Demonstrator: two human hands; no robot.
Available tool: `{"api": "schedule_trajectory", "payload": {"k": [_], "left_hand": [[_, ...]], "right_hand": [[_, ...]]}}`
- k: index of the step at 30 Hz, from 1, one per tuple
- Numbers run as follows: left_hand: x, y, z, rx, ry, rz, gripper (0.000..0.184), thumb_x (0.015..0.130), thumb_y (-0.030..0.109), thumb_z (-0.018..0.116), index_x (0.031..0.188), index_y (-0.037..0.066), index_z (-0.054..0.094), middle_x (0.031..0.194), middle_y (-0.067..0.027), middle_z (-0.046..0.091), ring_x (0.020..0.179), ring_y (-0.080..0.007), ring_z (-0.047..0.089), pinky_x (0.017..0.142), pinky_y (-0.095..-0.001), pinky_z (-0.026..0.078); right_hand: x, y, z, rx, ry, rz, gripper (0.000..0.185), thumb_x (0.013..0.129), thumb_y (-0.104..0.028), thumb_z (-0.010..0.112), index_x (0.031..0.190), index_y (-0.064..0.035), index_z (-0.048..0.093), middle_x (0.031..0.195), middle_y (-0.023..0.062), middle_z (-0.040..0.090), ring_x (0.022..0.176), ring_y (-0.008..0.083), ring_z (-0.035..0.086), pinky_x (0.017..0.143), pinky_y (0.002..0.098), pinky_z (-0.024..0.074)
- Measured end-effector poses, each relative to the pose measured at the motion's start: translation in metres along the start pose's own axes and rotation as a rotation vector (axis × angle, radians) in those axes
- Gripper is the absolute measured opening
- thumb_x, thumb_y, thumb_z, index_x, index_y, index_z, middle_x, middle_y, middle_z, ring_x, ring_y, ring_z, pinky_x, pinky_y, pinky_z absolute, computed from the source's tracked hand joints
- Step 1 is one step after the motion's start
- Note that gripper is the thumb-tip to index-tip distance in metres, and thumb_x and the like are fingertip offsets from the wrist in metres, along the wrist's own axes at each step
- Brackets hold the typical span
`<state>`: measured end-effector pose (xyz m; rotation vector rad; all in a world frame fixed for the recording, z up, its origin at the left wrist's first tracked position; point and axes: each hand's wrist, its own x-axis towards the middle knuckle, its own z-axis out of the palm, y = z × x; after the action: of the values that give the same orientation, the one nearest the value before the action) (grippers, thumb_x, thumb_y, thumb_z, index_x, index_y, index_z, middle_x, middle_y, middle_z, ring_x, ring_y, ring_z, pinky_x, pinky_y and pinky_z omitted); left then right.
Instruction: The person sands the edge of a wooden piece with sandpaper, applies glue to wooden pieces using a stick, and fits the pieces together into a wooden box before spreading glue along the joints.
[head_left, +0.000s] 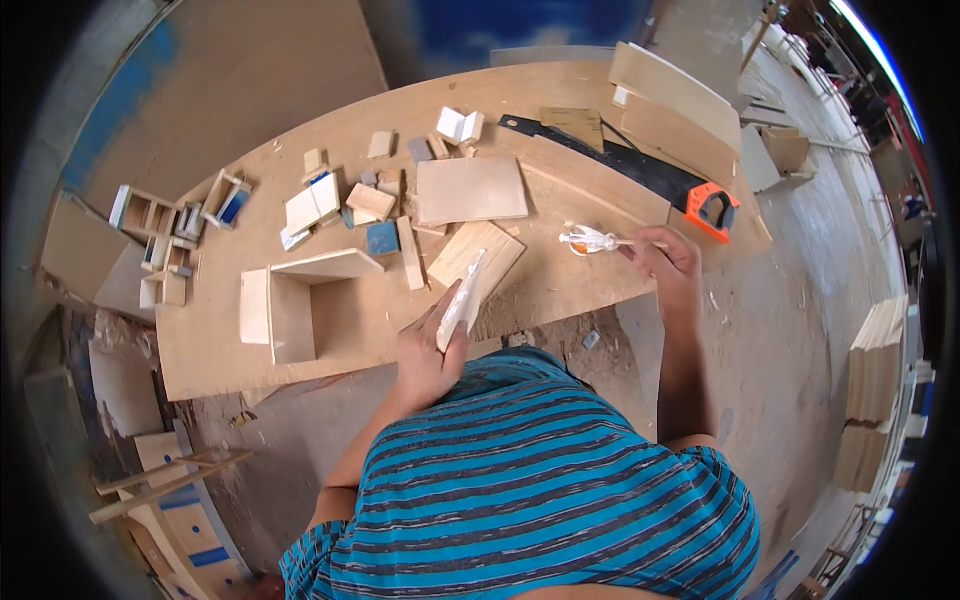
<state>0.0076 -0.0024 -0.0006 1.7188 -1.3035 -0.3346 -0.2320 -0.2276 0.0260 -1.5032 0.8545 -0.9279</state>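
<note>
The fingers (458,352) of the left hand (425,362) are closed round a slim wooden piece (463,305) smeared with white, held tilted up at the near edge of the table (560,88). Those of the right hand (670,258) pinch a thin stick (626,243), its far end clotted with white stuff (590,240), over an orange patch; I can't tell whether it touches the wood below.

That broad table fills most of what's before me. Left of the left hand sits an open-sided wooden box (294,312). Beyond the right hand lies a black saw (640,168) with an orange handle, just beside a long board (582,176). Between the hands' sides, farther in, there's a flat square panel (472,190), and nearer, a pale block (478,250) partly hidden behind the left-hand piece. Left of that block come a narrow strip (411,253) and, smaller, a blue-faced block (382,238).
</note>
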Motion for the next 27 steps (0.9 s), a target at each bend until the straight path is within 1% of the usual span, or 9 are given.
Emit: {"api": "schedule_trajectory", "payload": {"k": [3, 4, 6, 9, 12, 15, 18, 24, 27], "left_hand": [[0.001, 0.003, 0.000, 0.011, -0.024, -0.055, 0.049, 0.086, 0.012, 0.058, 0.134, 0.005, 0.054, 0.095, -0.0253, 0.067, 0.076, -0.0391, 0.068, 0.069, -0.0402, 0.055], [0.001, 0.003, 0.000, 0.011, -0.038, -0.083, 0.049, 0.086, 0.012, 0.058, 0.134, 0.005, 0.054, 0.094, -0.0252, 0.067, 0.075, -0.0389, 0.068, 0.068, -0.0404, 0.055], [0.002, -0.001, 0.001, 0.029, -0.010, -0.040, 0.049, 0.086, 0.012, 0.058, 0.135, 0.007, 0.054, 0.095, -0.0249, 0.068, 0.073, -0.0389, 0.067, 0.067, -0.0410, 0.055], [0.002, -0.001, 0.001, -0.007, -0.013, -0.061, 0.049, 0.086, 0.012, 0.059, 0.134, 0.006, 0.054, 0.099, -0.0248, 0.068, 0.075, -0.0393, 0.067, 0.067, -0.0412, 0.055], [0.003, -0.001, 0.001, 0.007, 0.014, -0.022, 0.049, 0.086, 0.012, 0.059, 0.135, 0.005, 0.053, 0.102, -0.0250, 0.067, 0.076, -0.0391, 0.068, 0.068, -0.0411, 0.055], [0.002, 0.001, 0.000, -0.023, -0.015, -0.088, 0.050, 0.086, 0.012, 0.059, 0.135, 0.005, 0.053, 0.104, -0.0253, 0.067, 0.078, -0.0394, 0.068, 0.069, -0.0406, 0.055], [0.002, -0.002, 0.000, -0.028, 0.006, -0.048, 0.051, 0.085, 0.012, 0.060, 0.135, 0.005, 0.053, 0.106, -0.0257, 0.067, 0.079, -0.0401, 0.068, 0.070, -0.0409, 0.055], [0.001, -0.005, 0.001, -0.037, 0.012, -0.062, 0.053, 0.083, 0.012, 0.060, 0.136, 0.005, 0.052, 0.106, -0.0273, 0.066, 0.083, -0.0416, 0.068, 0.073, -0.0417, 0.055], [0.001, -0.005, 0.000, -0.025, -0.008, -0.063, 0.053, 0.083, 0.012, 0.060, 0.135, 0.005, 0.053, 0.106, -0.0275, 0.066, 0.082, -0.0419, 0.068, 0.073, -0.0418, 0.055]], "right_hand": [[-0.017, -0.014, 0.022, 0.283, -0.175, 0.078, 0.018, 0.090, -0.005, 0.060, 0.101, 0.0062, 0.069, 0.079, 0.0075, 0.067, 0.066, 0.0104, 0.058, 0.061, 0.0237, 0.0464], [-0.023, -0.018, 0.031, 0.309, -0.226, 0.091, 0.018, 0.090, -0.005, 0.061, 0.102, 0.0060, 0.069, 0.081, 0.0079, 0.067, 0.066, 0.0104, 0.059, 0.061, 0.0232, 0.0468], [-0.037, -0.023, 0.050, 0.360, -0.322, 0.114, 0.019, 0.090, -0.005, 0.061, 0.105, 0.0056, 0.069, 0.083, 0.0088, 0.068, 0.067, 0.0104, 0.059, 0.062, 0.0222, 0.0476], [-0.051, -0.024, 0.067, 0.178, -0.391, 0.062, 0.019, 0.091, -0.005, 0.062, 0.106, 0.0057, 0.069, 0.087, 0.0112, 0.070, 0.068, 0.0107, 0.061, 0.064, 0.0211, 0.0484], [-0.057, -0.020, 0.078, 0.197, -0.412, 0.049, 0.018, 0.090, -0.003, 0.064, 0.106, 0.0060, 0.069, 0.090, 0.0124, 0.071, 0.070, 0.0114, 0.063, 0.065, 0.0205, 0.0487], [-0.060, -0.018, 0.083, 0.162, -0.438, -0.008, 0.019, 0.090, -0.001, 0.064, 0.107, 0.0053, 0.069, 0.091, 0.0117, 0.072, 0.072, 0.0124, 0.065, 0.066, 0.0208, 0.0493], [-0.060, -0.019, 0.083, 0.052, -0.475, -0.012, 0.019, 0.089, 0.001, 0.065, 0.107, 0.0037, 0.070, 0.089, 0.0117, 0.073, 0.074, 0.0134, 0.066, 0.068, 0.0224, 0.0502], [-0.061, -0.017, 0.085, -0.109, -0.486, -0.268, 0.018, 0.085, 0.002, 0.066, 0.101, 0.0012, 0.073, 0.086, 0.0114, 0.074, 0.071, 0.0146, 0.066, 0.066, 0.0254, 0.0499], [-0.062, -0.018, 0.083, -0.146, -0.494, -0.278, 0.018, 0.085, 0.000, 0.067, 0.101, 0.0001, 0.073, 0.085, 0.0101, 0.075, 0.071, 0.0152, 0.066, 0.066, 0.0253, 0.0496]]}}
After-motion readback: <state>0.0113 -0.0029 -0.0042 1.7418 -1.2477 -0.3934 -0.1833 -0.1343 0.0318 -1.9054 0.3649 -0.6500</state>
